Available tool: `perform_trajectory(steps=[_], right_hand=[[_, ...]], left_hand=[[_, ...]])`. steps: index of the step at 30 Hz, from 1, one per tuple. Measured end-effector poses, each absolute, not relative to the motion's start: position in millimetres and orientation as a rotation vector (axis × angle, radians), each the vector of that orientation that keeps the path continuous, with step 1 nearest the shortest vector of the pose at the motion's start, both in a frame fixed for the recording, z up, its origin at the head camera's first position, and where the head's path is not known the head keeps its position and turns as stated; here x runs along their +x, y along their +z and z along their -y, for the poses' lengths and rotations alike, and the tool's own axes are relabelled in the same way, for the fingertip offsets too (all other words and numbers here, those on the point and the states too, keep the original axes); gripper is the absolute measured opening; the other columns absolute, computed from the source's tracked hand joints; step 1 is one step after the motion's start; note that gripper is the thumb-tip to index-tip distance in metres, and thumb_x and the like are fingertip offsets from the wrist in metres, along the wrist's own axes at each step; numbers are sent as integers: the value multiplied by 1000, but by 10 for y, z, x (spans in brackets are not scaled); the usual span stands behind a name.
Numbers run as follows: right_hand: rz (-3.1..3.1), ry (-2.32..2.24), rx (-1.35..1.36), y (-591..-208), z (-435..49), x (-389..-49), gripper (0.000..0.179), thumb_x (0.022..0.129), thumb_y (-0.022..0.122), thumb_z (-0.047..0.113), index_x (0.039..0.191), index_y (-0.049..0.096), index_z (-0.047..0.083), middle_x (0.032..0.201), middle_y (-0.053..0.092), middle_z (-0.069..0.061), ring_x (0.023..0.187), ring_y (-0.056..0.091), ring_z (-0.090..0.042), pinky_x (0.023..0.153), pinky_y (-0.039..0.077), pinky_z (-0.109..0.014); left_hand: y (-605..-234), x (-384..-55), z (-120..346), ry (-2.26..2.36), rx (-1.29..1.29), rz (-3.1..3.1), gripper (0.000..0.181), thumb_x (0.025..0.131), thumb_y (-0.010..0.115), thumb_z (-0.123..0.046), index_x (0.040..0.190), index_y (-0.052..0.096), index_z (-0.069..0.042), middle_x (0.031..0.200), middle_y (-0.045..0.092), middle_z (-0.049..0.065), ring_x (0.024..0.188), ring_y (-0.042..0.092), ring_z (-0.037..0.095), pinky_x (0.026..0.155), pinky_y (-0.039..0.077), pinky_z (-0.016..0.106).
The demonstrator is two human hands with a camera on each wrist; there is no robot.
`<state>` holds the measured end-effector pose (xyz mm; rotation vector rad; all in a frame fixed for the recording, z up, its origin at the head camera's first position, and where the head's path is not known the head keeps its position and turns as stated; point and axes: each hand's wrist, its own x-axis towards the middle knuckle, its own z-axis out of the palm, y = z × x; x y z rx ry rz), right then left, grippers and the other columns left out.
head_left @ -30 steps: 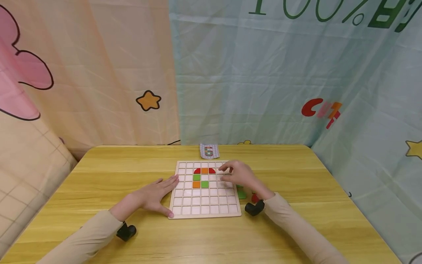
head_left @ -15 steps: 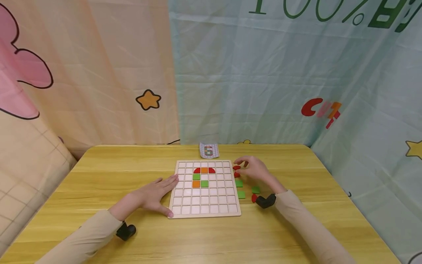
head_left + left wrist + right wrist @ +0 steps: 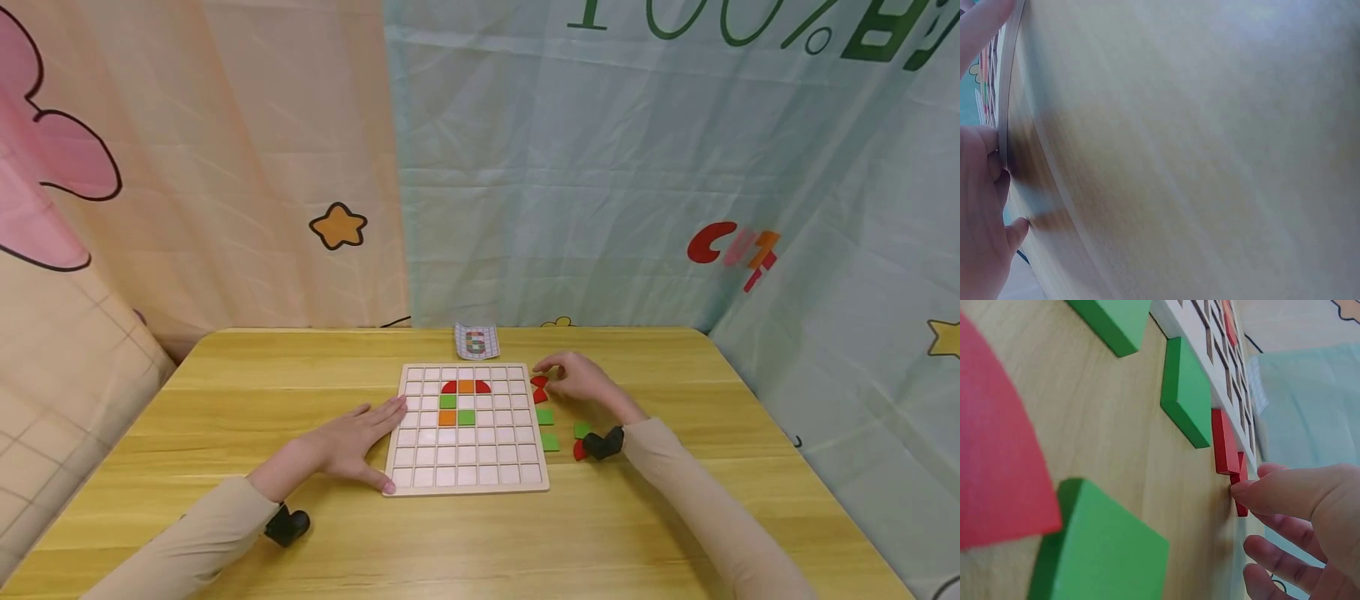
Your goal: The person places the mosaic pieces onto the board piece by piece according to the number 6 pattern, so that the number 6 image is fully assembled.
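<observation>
My left hand (image 3: pixel 358 446) rests with spread fingers along the left edge of a pale grid board (image 3: pixel 465 476). In the left wrist view, part of the left hand (image 3: pixel 982 206) shows against the board's rim (image 3: pixel 1005 94). On the board sit two red rounded tiles (image 3: pixel 448 387), orange tiles (image 3: pixel 466 387) and green tiles (image 3: pixel 466 417). My right hand (image 3: pixel 583 379) hovers over the table past the board's right edge. Its thumb, in the right wrist view, reaches the far red tile (image 3: pixel 1240 506), with the index finger beyond; no firm pinch shows. Another red tile (image 3: pixel 1225 442) lies beside it.
Loose green tiles (image 3: pixel 550 442) lie along the board's right side. Farther right are a green tile (image 3: pixel 582 430) and a red tile (image 3: pixel 579 451) near the right wrist camera (image 3: pixel 604 443). A patterned card (image 3: pixel 476 342) lies behind the board, near the curtain (image 3: pixel 525 208).
My right hand has moved from above the board's upper right to the red tiles beside it, where it stays with slight finger shifts. The left hand has not moved.
</observation>
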<state>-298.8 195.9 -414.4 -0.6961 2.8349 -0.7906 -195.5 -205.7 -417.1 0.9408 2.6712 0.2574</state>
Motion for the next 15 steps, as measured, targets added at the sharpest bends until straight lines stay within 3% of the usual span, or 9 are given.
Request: perform_trajectory(steps=[9,15], right_hand=[[-2879,-650,-793,-4147,-1931,-2980,28,88,67,8,115,71,13,113,69,-8,88,59,-17,78,51,-34],[-2904,-568,-805,-4144,-1927,-2963,29,89,66,11,117,71,16,108,67,-7,83,57,-16,71,49,-30]], left_hand=[[-4161,-1947,2052,258,948,-2670,119,73,62,-74,154,13,-2,162,6,14,149,15,30,119,17,55],[-4166,-1950,2054,256,951,-2673,117,74,63,-73,154,14,-2,162,7,15,149,16,30,119,17,55]])
